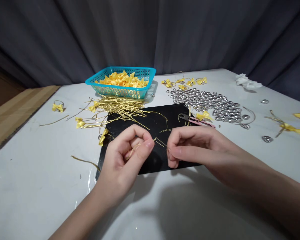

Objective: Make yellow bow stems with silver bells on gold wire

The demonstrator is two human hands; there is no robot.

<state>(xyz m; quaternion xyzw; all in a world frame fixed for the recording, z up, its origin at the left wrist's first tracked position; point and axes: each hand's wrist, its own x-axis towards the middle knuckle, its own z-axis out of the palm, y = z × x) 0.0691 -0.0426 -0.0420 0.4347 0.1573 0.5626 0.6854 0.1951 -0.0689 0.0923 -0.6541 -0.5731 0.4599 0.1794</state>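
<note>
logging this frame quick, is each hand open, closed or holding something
left hand: closed, pinching one end of a thin gold metallic twist tie
right hand: closed, pinching its other end

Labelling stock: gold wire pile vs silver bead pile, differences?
Shape: the gold wire pile is thin strands, the silver bead pile small rounded pieces. Place: the wire pile lies before the blue basket, spilling onto the black mat; the bead pile sits on the table right of it. Both are loose, shiny heaps.
</note>
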